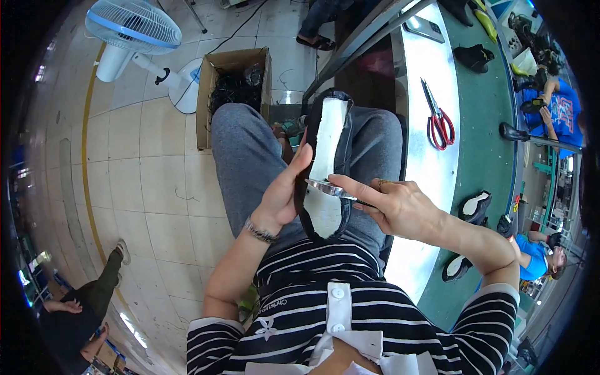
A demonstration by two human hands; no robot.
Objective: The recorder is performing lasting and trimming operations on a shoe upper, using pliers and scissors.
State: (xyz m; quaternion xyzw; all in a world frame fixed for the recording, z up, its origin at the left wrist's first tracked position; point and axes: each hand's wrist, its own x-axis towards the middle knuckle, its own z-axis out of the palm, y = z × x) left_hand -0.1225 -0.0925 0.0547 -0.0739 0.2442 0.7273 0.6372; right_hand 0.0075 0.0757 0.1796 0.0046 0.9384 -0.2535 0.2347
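Observation:
Over my lap is a black shoe upper, its underside turned up so that the white insole board shows within the black edges. My left hand grips its left side, with the thumb along the edge. In my right hand is a silvery metal hand tool with a pointed tip, its handle mostly hidden by my fingers. Its metal end lies across the middle of the white underside, and my index finger presses along it. The exact kind of tool cannot be made out.
On the white bench at my right lie red-handled scissors and a phone. Beyond it, a green conveyor belt carries shoes. A cardboard box of black scraps and a fan stand ahead left. Other people are nearby.

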